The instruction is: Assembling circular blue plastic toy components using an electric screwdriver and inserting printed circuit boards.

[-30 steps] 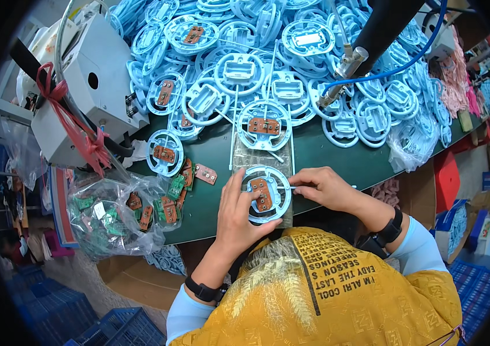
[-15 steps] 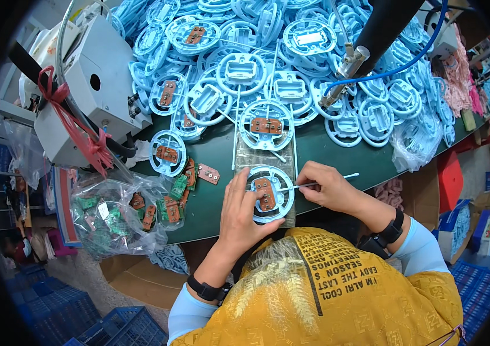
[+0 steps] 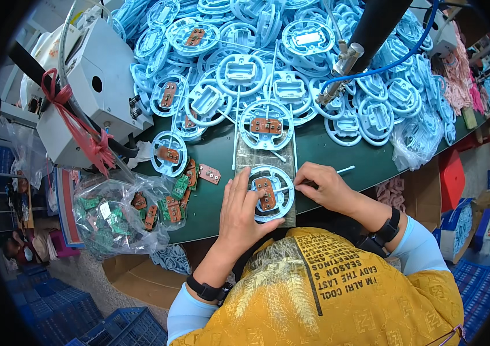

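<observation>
Held ring frame [image 3: 291, 197]: one, carrying one brown board [image 3: 266, 194]. Beyond this frame, centrally or leftward: five further board-fitted frames [image 3: 242, 126], one partly hidden. Left of it: one clear bag [image 3: 144, 245], one grey machine [image 3: 98, 106].

Bright, even light, apparently from overhead, covers the table [image 3: 337, 153], leaving only soft shadows on it. The ring [image 3: 279, 188] near its front edge is fairly sharp, the pile [image 3: 288, 87] at its back pale. Glare flecks the bag [image 3: 124, 216] at its left end. Below that end, the crates [image 3: 135, 328] look dim and soft. Straight edges bow toward a black rounded border.
</observation>
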